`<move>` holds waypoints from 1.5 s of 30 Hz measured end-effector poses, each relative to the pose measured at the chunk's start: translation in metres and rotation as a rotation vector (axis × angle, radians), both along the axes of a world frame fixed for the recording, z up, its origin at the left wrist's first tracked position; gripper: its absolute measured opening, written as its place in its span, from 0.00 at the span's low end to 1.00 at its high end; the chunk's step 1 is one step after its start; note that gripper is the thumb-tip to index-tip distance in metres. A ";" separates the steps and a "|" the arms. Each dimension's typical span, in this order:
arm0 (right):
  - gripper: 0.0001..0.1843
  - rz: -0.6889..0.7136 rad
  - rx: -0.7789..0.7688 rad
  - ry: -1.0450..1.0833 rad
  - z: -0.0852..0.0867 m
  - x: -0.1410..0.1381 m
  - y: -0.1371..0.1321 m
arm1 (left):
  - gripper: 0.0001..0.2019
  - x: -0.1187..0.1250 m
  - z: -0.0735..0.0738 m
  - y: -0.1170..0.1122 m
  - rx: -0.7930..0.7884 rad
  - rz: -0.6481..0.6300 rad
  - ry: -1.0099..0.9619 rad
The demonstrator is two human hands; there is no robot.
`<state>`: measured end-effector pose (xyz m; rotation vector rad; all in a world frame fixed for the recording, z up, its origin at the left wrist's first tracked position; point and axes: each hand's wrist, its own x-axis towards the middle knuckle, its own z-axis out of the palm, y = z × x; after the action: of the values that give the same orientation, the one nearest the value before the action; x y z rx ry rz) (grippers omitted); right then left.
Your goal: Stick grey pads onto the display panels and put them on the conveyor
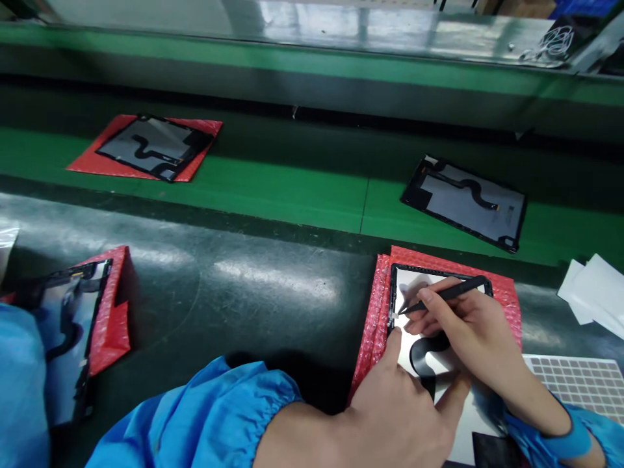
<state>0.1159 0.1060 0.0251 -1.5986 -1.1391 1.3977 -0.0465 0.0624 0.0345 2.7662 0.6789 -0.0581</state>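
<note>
A tablet-sized display panel (462, 416) lies with its silvery back up and a dark flex cable on it, over red bubble-wrap bags (507, 305). My right hand (480, 325) holds black tweezers (451, 292) like a pen. Their tips touch or hover just over a small pale piece (394, 316) at the panel's left edge; I cannot tell which. My left hand (400, 416) lies over the lower part of the panel, fingers apart, its index fingertip pressing near that edge, just below the tweezer tips. It hides part of the panel.
Similar panels rest on the green belt (292, 195): one at the back left (146, 148) on red wrap, another at the back right (468, 201). A third panel (73, 338) lies left, beside a co-worker's blue sleeve (19, 390). White sheets (597, 289) and a white grid (580, 383) are right.
</note>
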 end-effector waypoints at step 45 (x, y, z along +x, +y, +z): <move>0.29 0.031 0.077 0.120 -0.009 -0.002 0.001 | 0.55 -0.003 0.015 0.012 0.070 0.048 0.215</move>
<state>0.1140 0.1071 0.0159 -1.4294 -1.1363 1.4324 -0.0498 0.0741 0.0492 2.8350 0.8152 -0.3317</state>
